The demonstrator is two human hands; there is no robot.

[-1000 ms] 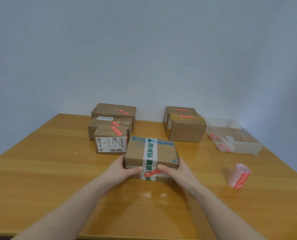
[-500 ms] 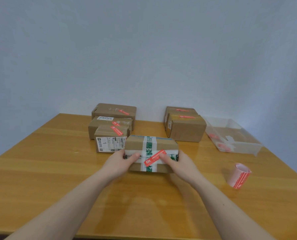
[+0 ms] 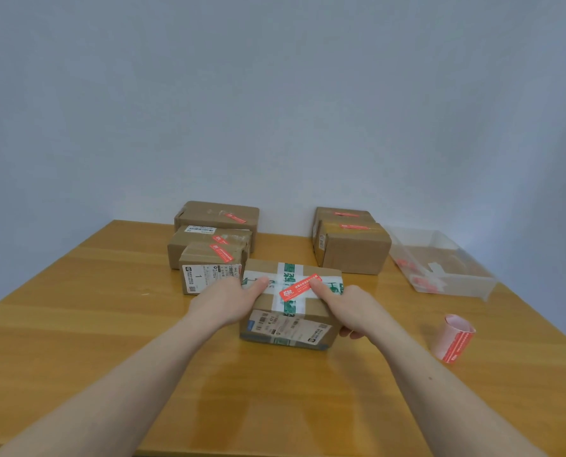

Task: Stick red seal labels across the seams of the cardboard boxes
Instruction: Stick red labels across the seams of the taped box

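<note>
A cardboard box [image 3: 288, 328] with green-and-white tape sits at the table's middle, tilted up toward me. A red seal label [image 3: 299, 287] lies slantwise across its taped seam. My left hand [image 3: 224, 300] holds the box's left side, thumb on the top. My right hand [image 3: 351, 308] grips the right side, its thumb pressing beside the label's right end. A roll of red labels [image 3: 454, 338] stands on the table at the right.
Three sealed boxes [image 3: 209, 255] are grouped behind on the left, two more [image 3: 352, 245] behind on the right. A clear plastic tray [image 3: 440, 262] with red scraps sits at the far right. The wooden table [image 3: 77, 324] meets a blue-grey wall.
Both hands have rotated the box toward me, so the face with the red label, at the front edge before, now faces up and a printed shipping label shows in front.
</note>
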